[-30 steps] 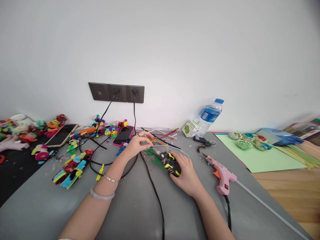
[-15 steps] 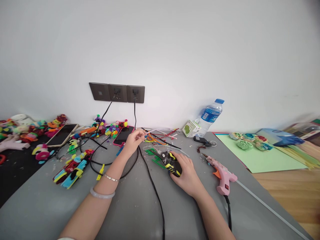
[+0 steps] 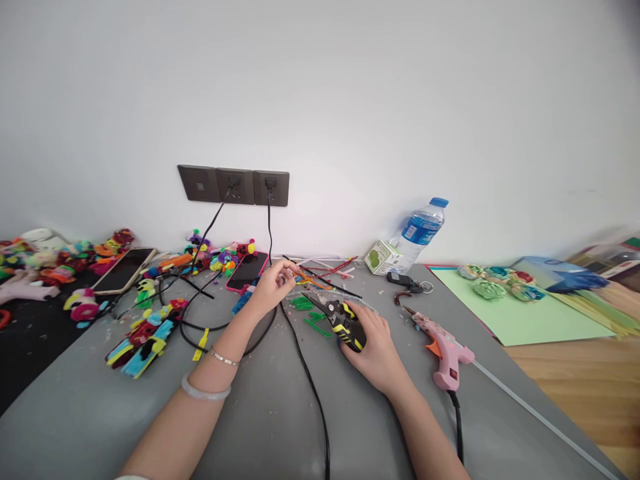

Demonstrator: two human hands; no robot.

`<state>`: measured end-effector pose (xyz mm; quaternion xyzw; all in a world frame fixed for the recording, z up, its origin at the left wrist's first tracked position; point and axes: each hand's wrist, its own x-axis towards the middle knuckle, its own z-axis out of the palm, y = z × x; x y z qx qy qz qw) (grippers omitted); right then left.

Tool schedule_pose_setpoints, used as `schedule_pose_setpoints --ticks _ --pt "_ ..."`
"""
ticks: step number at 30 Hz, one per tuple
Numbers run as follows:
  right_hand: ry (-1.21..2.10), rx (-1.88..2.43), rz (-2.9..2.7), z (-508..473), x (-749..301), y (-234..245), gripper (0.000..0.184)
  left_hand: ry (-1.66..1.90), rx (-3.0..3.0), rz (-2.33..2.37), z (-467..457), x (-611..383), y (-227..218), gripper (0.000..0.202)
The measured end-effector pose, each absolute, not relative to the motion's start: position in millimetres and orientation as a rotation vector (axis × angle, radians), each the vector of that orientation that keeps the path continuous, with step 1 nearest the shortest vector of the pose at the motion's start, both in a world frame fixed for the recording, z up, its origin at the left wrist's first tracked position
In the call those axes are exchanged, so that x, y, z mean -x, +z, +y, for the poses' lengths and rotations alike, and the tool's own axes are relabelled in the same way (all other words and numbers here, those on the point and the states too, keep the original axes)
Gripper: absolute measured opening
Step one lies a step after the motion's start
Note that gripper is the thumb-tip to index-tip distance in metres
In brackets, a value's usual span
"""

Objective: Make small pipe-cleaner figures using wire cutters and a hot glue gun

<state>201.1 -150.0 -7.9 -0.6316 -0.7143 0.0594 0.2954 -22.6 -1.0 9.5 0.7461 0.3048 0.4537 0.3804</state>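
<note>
My left hand (image 3: 276,283) is closed, fingers pinched together beside several coloured pipe cleaners. An orange pipe cleaner (image 3: 313,280) lies by its fingertips; whatever is between them is too small to make out. My right hand (image 3: 374,343) is wrapped around the black and yellow handles of wire-cutting pliers (image 3: 345,325), whose jaws point to the far left. Beneath and beside the jaws lie short green pipe cleaner pieces (image 3: 317,317). Red pipe cleaners (image 3: 340,267) and a black one (image 3: 345,291) are spread toward the wall.
A pink glue gun (image 3: 447,350) lies right of my right hand. Black cables (image 3: 303,363) cross the table. Behind stand a water bottle (image 3: 423,230) and a small box (image 3: 381,257). At left are two phones (image 3: 125,270) and pipe cleaner figures (image 3: 147,340); green paper (image 3: 520,317) is at right.
My left fingers have turned and curled in slightly, and the pale stem seen at their tips no longer shows there. The pliers' jaws have swung slightly away from me, uncovering more green pieces.
</note>
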Motion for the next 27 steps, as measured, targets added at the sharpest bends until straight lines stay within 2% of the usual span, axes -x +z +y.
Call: schedule_pose_setpoints --ticks 5,14,27 --pt "0.129 1.697 -1.878 -150.4 -201.2 -8.3 0.065 1.006 -1.88 0.594 -2.6 21.4 12.6 0.033" --pt "0.139 1.705 -1.88 -150.2 -200.5 -7.3 0.065 0.849 -1.705 0.546 -3.7 25.4 14.3 0.028" --pt "0.14 1.693 -1.88 -150.5 -200.4 -6.4 0.064 0.849 -1.722 0.513 -4.8 27.1 18.0 0.026"
